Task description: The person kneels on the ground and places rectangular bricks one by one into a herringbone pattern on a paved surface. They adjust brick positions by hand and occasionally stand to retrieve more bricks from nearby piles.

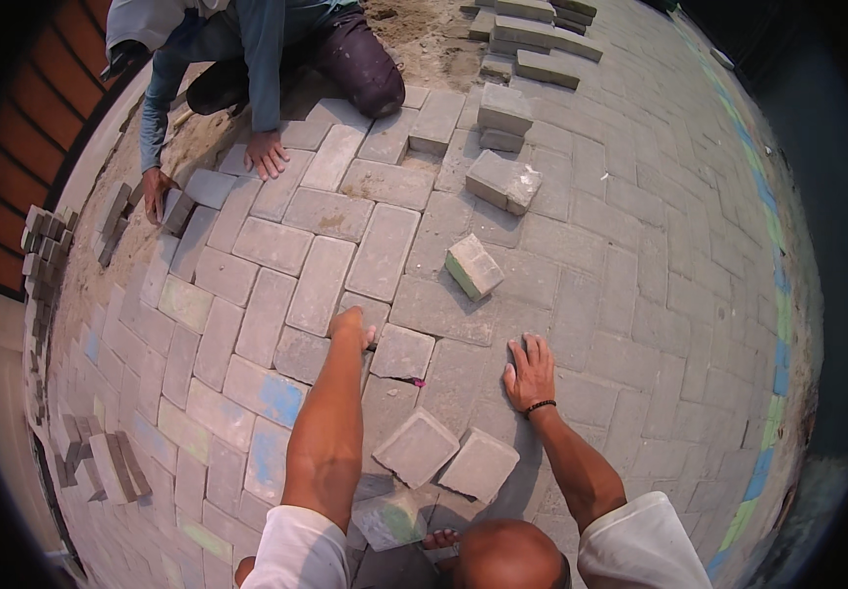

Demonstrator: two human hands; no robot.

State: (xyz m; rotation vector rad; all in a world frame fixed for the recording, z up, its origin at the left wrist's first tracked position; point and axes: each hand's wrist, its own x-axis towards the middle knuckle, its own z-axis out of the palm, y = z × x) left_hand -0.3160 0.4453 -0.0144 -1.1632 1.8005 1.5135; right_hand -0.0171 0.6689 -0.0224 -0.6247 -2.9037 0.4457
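Small cut block: the small grey block (pixel 402 353) lies among the laid paving (pixel 640 334), just right of the left hand (pixel 353 326); whether its top is level with its neighbours, I cannot tell.
Left grip: the fingertips are near the block's left edge but partly hidden, so I cannot tell if they hold it or only touch there.
Right grip: the right hand (pixel 530 375) is wide and holds nothing; it is spread on the paving, probably for support.
Seating the block: I judge the step is fitting this piece; better to press it evenly, align its sides with the joints, and keep fingers out of the gap.
Lower corner: a small purple-pink thing (pixel 417 381) shows at the block's edge; it would be good to check that it is not trapped.
Near edge: two loose blocks, the left one (pixel 416 447) and the right one (pixel 480 463), limit the room toward the body.
Far side: a green-marked block (pixel 474 267) lies loose ahead, so a forward reach should pass around it.
Open room: right of the right hand the paving is wide, out to the blue and green band (pixel 760 461).
Co-worker: one hand (pixel 267 154) rests on the paving, well apart, at upper left.
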